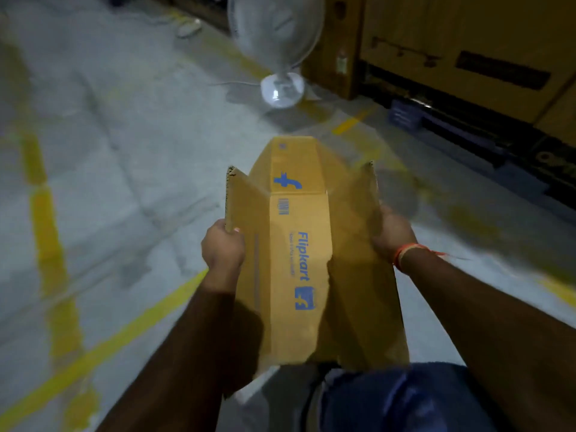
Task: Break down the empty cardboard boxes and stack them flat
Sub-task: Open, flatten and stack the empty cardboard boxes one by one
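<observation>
The left hand [222,244] grips the left flap of the cardboard box [299,260], fingers curled over its edge; the box hangs between both hands, printed panel up; the right hand [393,235] holds the right flap; a fan [282,88] stands well beyond the hands.

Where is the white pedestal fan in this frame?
In the head view the white pedestal fan stands on the floor at top centre, beyond the cardboard box, just left of the large cartons along the right.
</observation>
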